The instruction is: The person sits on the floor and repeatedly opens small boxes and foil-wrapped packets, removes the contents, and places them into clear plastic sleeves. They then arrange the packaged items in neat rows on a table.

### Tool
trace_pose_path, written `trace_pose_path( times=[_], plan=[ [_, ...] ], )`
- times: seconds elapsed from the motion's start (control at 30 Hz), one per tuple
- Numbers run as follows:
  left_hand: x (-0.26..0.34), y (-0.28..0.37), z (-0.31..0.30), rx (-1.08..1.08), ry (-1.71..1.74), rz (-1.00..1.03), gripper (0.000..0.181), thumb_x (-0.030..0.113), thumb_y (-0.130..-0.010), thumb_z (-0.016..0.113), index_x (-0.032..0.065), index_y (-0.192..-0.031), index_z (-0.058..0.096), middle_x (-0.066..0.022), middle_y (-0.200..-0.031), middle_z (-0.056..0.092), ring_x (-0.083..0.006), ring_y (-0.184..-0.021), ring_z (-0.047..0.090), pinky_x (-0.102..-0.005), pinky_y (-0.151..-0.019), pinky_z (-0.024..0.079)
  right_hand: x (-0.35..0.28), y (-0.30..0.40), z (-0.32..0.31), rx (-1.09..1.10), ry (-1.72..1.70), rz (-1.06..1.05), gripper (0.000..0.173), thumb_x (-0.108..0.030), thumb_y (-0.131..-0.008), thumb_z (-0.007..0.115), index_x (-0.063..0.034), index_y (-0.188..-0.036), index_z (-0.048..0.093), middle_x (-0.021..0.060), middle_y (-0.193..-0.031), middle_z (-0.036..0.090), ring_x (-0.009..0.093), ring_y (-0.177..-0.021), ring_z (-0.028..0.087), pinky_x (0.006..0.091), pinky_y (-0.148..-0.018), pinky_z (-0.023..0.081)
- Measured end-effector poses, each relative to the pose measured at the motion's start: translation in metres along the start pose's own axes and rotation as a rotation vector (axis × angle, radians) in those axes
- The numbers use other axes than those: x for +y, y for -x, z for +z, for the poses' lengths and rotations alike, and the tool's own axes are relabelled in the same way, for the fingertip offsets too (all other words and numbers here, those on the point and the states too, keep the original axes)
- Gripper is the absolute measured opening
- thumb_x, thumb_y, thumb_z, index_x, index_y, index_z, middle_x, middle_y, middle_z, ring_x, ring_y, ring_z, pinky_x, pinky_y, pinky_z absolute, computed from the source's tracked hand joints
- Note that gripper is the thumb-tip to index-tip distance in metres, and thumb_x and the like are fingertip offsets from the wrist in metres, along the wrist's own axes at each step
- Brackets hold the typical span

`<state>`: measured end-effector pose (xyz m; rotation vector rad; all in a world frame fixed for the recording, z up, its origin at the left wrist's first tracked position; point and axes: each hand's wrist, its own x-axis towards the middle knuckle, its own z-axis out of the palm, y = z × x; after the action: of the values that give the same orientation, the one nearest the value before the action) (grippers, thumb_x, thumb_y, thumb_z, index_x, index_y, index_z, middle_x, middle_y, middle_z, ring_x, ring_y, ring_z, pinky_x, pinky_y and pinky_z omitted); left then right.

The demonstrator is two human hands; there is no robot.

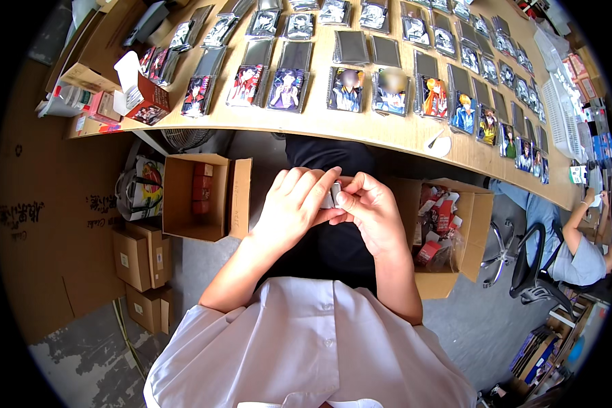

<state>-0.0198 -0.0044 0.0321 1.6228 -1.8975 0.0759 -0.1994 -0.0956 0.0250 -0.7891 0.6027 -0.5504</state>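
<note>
Both hands meet over my lap around a small pale package (333, 196) with a bit of red at its top edge, mostly covered by fingers. My left hand (297, 199) wraps it from the left, back of the hand upward. On the other side my right hand (371, 208) pinches it between thumb and fingers. Beyond them, the wooden table (306, 121) carries rows of sleeved picture cards, among them a stack with a red-haired figure (433, 98). An opened red carton (150, 104) with raised white flaps stands at the table's left end.
Left of my legs is a cardboard box (186, 199) with red boxes inside; right, another cardboard box (472, 224) holds torn red packaging. White plastic baskets (561, 117) line the table's right end. A co-worker (574, 260) sits at the right near an office chair (533, 260).
</note>
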Motion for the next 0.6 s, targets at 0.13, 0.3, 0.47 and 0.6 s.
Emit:
trace_pose_path(
  times=[0.13, 0.3, 0.47, 0.6],
  plan=[
    [-0.003, -0.006, -0.005, 0.027, -0.147, 0.047, 0.076, 0.047, -0.085, 0.083, 0.0039, -0.144, 0.062, -0.009, -0.122, 0.07, -0.0291, -0.114, 0.067, -0.0543, -0.11, 0.046, 0.009, 0.0, 0.004, 0.105, 0.04, -0.036, 0.013, -0.004, -0.101, 0.077, -0.0013, -0.101, 0.064, 0.0138, -0.103, 0.077, 0.016, -0.087, 0.076, 0.0337, -0.073, 0.068],
    [-0.01, 0.0, -0.016, -0.015, -0.182, -0.011, 0.081, 0.048, -0.08, 0.087, 0.005, -0.143, 0.063, -0.0081, -0.123, 0.071, -0.0274, -0.115, 0.068, -0.0541, -0.113, 0.045, 0.012, -0.001, 0.007, 0.151, 0.164, -0.106, 0.018, 0.002, -0.099, 0.077, 0.0058, -0.116, 0.07, 0.0152, -0.103, 0.079, 0.016, -0.089, 0.076, 0.0314, -0.078, 0.066],
    [-0.015, 0.003, -0.02, -0.041, -0.199, 0.088, 0.072, 0.044, -0.08, 0.086, 0.0049, -0.138, 0.066, -0.0075, -0.118, 0.071, -0.0263, -0.105, 0.068, -0.046, -0.095, 0.052, 0.01, 0.0, 0.003, 0.115, 0.199, -0.101, 0.026, 0.002, -0.098, 0.079, 0.0088, -0.123, 0.074, 0.0146, -0.108, 0.08, 0.016, -0.097, 0.076, 0.0306, -0.089, 0.063],
    [-0.008, 0.004, -0.02, -0.094, -0.196, 0.063, 0.071, 0.043, -0.08, 0.086, 0.005, -0.136, 0.066, -0.0063, -0.113, 0.07, -0.0253, -0.1, 0.066, -0.0408, -0.086, 0.051, 0.008, 0.002, -0.003, 0.079, 0.205, -0.091, 0.025, 0.002, -0.098, 0.079, 0.0102, -0.121, 0.074, 0.0144, -0.11, 0.08, 0.016, -0.101, 0.076, 0.0303, -0.094, 0.062]
  ],
)
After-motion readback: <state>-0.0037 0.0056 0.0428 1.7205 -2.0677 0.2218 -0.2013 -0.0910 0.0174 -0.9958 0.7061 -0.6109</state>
